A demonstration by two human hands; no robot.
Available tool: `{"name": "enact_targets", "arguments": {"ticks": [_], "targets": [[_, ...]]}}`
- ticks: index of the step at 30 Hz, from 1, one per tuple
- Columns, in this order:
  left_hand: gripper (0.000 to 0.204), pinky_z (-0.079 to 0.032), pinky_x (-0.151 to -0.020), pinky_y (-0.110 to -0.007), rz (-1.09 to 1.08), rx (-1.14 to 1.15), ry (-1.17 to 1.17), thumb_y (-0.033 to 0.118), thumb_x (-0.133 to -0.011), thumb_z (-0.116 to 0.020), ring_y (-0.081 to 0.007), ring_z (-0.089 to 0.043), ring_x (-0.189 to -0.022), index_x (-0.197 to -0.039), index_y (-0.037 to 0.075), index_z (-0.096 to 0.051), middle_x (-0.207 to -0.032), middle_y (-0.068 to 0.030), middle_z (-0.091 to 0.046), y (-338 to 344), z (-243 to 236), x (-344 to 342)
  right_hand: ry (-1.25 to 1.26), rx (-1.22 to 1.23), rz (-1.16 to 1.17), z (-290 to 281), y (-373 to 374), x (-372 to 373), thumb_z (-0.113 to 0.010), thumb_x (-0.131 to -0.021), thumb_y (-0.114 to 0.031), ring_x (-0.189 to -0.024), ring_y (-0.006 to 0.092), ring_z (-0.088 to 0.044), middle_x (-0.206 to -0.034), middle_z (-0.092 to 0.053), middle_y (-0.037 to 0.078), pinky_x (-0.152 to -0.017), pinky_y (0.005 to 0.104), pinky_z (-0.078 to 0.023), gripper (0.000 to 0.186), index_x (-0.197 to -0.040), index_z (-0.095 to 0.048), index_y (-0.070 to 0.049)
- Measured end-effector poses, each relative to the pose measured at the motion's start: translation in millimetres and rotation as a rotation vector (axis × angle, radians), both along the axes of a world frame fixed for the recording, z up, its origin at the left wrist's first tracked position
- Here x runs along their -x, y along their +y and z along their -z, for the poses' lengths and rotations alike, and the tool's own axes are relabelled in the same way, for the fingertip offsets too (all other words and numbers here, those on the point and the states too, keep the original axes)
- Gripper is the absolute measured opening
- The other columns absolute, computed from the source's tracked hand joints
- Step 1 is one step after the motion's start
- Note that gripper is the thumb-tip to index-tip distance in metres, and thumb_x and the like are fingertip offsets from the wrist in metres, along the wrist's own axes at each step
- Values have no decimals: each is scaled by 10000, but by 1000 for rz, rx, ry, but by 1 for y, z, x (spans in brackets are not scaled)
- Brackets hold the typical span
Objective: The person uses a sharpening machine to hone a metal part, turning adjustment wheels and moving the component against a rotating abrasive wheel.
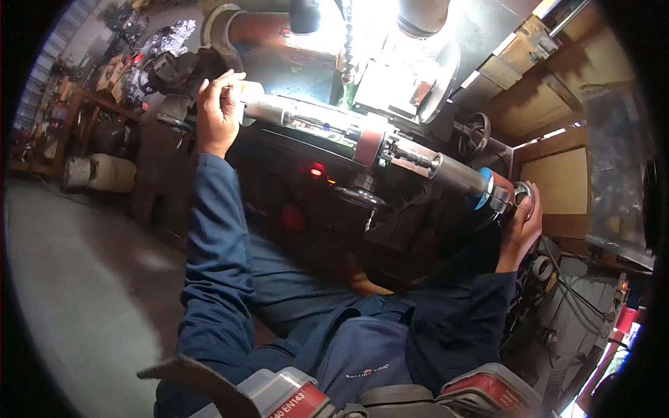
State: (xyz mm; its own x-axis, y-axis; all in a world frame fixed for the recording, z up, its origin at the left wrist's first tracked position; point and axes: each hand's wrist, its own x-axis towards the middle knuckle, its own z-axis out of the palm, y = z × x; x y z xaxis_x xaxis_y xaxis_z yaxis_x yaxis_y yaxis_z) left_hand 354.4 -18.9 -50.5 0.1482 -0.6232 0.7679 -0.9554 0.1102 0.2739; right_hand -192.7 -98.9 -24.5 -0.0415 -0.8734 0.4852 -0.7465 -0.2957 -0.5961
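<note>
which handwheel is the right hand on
The silver-rimmed handwheel at far right, where the right hand rests on its rim; the dark handwheel up-left of it and the centre handwheel have no hand on them.

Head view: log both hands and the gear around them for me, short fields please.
Left hand: at the bright metal cylinder; grip unclear
Right hand: at the round metal rim; fingers partly hidden
Between hands: reddish-brown collar, grey metal cylinder
Beside grey cylinder's right end: blue ring
Below collar: handwheel
Indicator: red light, lit
</note>
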Motion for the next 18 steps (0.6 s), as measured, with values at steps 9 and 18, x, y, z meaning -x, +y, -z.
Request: {"name": "enact_targets", "arguments": {"ticks": [9, 18], "targets": [[138, -524, -741, -348, 56, -346, 366, 151, -937, -549, -221, -681, -880, -969, 18, -564, -970, -132, -698, -51, -30, -6, 64, -91, 18, -12, -47, 6, -449, -999, -274, -1056, 237, -599, -1120, -649, 158, -919, 328, -438, 375, -1193, -587, 15], [187, -485, -702, -292, 115, -443, 530, 178, -919, -587, -121, -617, -786, -973, -1, -567, -857, -85, -672, -56, -34, -19, -962, -206, 239, 18, -59, 16, -463, -968, -388, -1099, 249, -553, -1193, -566, 132, -923, 398, -458, 472, -1255, -533, -19]]}}
